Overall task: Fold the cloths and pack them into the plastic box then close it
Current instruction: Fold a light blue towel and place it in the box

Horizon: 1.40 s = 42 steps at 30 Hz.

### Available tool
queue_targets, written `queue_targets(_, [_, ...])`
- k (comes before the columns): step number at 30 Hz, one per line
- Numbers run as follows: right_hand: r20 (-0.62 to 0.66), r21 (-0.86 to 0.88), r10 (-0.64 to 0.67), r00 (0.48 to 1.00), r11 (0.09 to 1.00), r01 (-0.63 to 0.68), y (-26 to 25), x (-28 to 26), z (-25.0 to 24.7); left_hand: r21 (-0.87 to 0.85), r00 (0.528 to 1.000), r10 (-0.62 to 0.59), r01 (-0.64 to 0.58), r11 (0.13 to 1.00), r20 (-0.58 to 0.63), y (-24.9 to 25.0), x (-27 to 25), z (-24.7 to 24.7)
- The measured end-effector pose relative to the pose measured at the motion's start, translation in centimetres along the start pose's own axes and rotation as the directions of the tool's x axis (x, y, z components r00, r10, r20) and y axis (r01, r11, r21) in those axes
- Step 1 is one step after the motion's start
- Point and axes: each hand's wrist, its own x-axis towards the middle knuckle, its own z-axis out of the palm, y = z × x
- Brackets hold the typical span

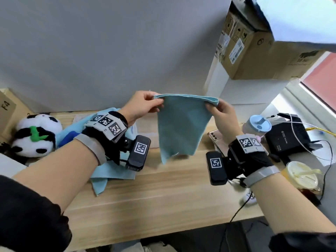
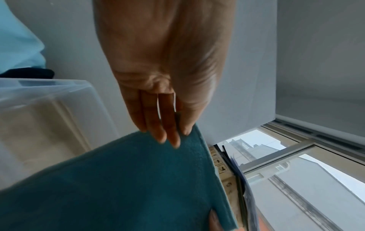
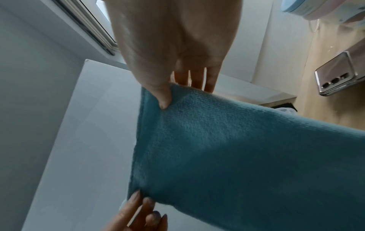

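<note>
A teal cloth [image 1: 181,124] hangs doubled over in the air above the wooden table [image 1: 163,193]. My left hand [image 1: 154,102] pinches its top left corner and my right hand [image 1: 211,104] pinches its top right corner. The left wrist view shows my left hand [image 2: 169,137] with its fingers on the cloth [image 2: 118,187], beside the clear plastic box [image 2: 43,112]. In the right wrist view my right hand [image 3: 168,96] grips the cloth [image 3: 227,156] with thumb in front. A pile of light blue cloths [image 1: 109,171] lies under my left forearm.
A panda plush [image 1: 34,135] sits at the table's left. On the right stand a blue-lidded cup [image 1: 258,126], a phone [image 1: 216,137], a black device [image 1: 289,135] with cables and a drink cup [image 1: 301,177]. Cardboard boxes [image 1: 254,42] are stacked behind.
</note>
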Motion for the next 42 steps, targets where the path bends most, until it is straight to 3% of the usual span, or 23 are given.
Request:
queue_targets(2, [0.012,0.064,-0.005,1.000,0.998,0.005,-0.6,-0.2,-0.4,0.022,0.998,0.047,-0.046,0.999,-0.044,0.3,-0.2,-0.2])
queue_targets(5, [0.090,0.101,-0.003,0.996,0.995,-0.006,-0.7,-1.1,-1.2,-0.076,0.999,0.043,-0.042,0.996,0.002,-0.1,-1.3,-0.4])
queue_targets(8, [0.194,0.090,0.121,0.973,0.986,-0.141,1.2,-2.8,-1.7,-0.124,0.985,-0.051,0.072,0.990,0.163,-2.1,-3.2,-0.4])
queue_targets(10, [0.259,0.090,0.262,0.930,0.952,-0.294,3.5,-4.4,-1.7,-0.090,0.950,-0.163,0.193,0.977,0.266,-4.7,-4.5,-0.3])
queue_targets(14, [0.414,-0.045,0.519,0.748,0.832,-0.553,8.8,-8.8,-1.0,0.046,0.848,-0.399,0.410,0.911,0.348,-11.2,-7.8,0.7])
queue_targets(18, [0.481,-0.273,0.679,0.555,0.717,-0.641,13.6,-13.1,-0.2,0.183,0.694,-0.590,0.571,0.800,0.413,-18.1,-11.1,1.8])
queue_targets(22, [0.546,-0.562,0.724,0.421,0.690,-0.456,17.0,-15.7,-0.2,0.284,0.595,-0.684,0.630,0.723,0.422,-22.7,-13.5,2.9])
queue_targets(25, [0.613,-0.612,0.711,0.345,0.704,-0.361,18.3,-16.6,-0.6,0.377,0.489,-0.705,0.610,0.697,0.514,-23.7,-14.4,3.2])
queue_targets(28, [0.683,-0.636,0.707,0.183,0.699,-0.327,18.2,-16.7,-0.9,0.457,0.375,-0.729,0.591,0.664,0.574,-23.8,-14.5,3.3])
queue_targets(30, [0.685,-0.687,0.725,0.072,0.676,-0.268,17.8,-16.5,-1.0,0.467,0.371,-0.742,0.598,0.651,0.559,-23.4,-14.0,3.3])
queue_targets(31, [0.673,-0.712,0.739,0.035,0.659,-0.243,17.6,-16.4,-1.1,0.446,0.401,-0.743,0.613,0.653,0.536,-23.1,-13.6,3.3])
queue_targets(32, [0.658,-0.729,0.753,0.026,0.645,-0.227,17.7,-16.2,-1.2,0.399,0.450,-0.738,0.636,0.660,0.503,-22.8,-13.2,3.3])
queue_targets(33, [0.646,-0.734,0.762,0.051,0.638,-0.232,17.8,-15.9,-1.2,0.333,0.507,-0.731,0.664,0.669,0.457,-22.8,-12.6,3.2])
queue_targets(34, [0.622,-0.733,0.774,0.116,0.628,-0.262,18.1,-15.6,-1.1,0.257,0.566,-0.724,0.689,0.678,0.394,-22.9,-11.9,3.0])
queue_targets(36, [0.515,-0.688,0.792,0.326,0.610,-0.394,18.8,-14.6,-0.8,0.122,0.658,-0.719,0.713,0.691,0.226,-23.0,-10.5,2.8])
queue_targets(38, [0.338,-0.590,0.788,0.515,0.603,-0.536,19.7,-13.3,-0.4,-0.008,0.696,-0.714,0.716,0.698,0.073,-23.1,-9.1,2.8])
queue_targets(40, [0.184,-0.477,0.792,0.582,0.589,-0.652,20.5,-11.6,0.0,-0.105,0.707,-0.707,0.702,0.704,-0.015,-23.1,-7.7,2.7])
queue_targets(42, [0.087,-0.356,0.810,0.579,0.568,-0.742,21.0,-10.2,0.4,-0.181,0.704,-0.706,0.687,0.704,-0.072,-23.0,-6.5,2.7])
